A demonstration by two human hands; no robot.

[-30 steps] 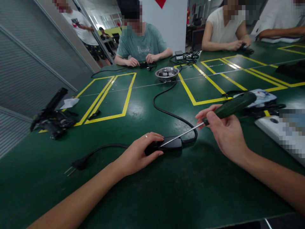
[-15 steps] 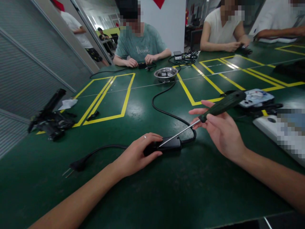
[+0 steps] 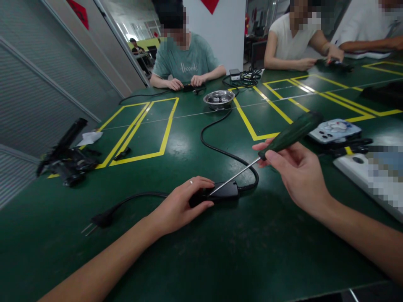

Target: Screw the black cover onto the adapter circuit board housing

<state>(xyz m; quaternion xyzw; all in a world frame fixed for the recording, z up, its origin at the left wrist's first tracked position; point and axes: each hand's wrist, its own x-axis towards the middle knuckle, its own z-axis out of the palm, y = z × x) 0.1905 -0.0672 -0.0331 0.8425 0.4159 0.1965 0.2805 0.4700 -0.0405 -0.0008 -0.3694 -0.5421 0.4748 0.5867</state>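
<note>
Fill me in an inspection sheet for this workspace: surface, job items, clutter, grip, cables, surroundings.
Surface: green table, marked with yellow tape outlines.
Job's things: black box lying flat; screwdriver slanting down, tip at the box.
Clutter: jumbled black parts at left; metal bowl farther back; apparent phone at right.
Grip: left hand holds the box; right hand holds the screwdriver's handle.
Cables: plug cable leaves the box leftward; second cable curves toward the bowl.
Surroundings: people seated across the table, including one in a teal shirt.

Head-worn cam looks fwd & down, close to bare L hand (image 3: 182,204) & bare R hand (image 3: 299,178), across yellow-taped dark-green tabletop (image 3: 226,251) to teal-shirted person (image 3: 198,52) opp.
</note>
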